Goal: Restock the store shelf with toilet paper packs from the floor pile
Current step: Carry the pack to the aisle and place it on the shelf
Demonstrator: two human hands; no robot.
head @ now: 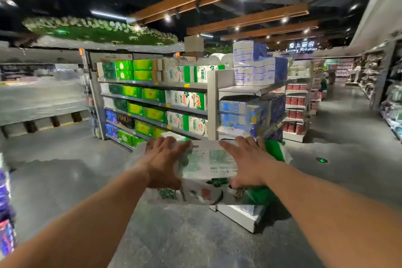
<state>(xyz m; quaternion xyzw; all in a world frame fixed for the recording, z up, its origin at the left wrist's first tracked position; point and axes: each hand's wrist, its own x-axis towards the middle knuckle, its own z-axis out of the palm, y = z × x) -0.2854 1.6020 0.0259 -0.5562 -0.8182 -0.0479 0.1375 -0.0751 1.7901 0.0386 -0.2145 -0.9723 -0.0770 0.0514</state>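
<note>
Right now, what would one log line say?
carrying | toilet paper pack held by left hand and right hand | facing shelf | not yet placed

Your left hand [162, 162] and right hand [250, 162] cover much of the top of the toilet paper pack [206, 172], its print is too blurred to read, and you cannot tell whether your thumbs curl under its near edge. The pack hides the bottom tier of the shelf [156, 102] behind it, near the shelf's right corner. At the picture's left edge the purple packs [5, 202] are cut off and smeared, and the far aisle's goods are too small to tell.
</note>
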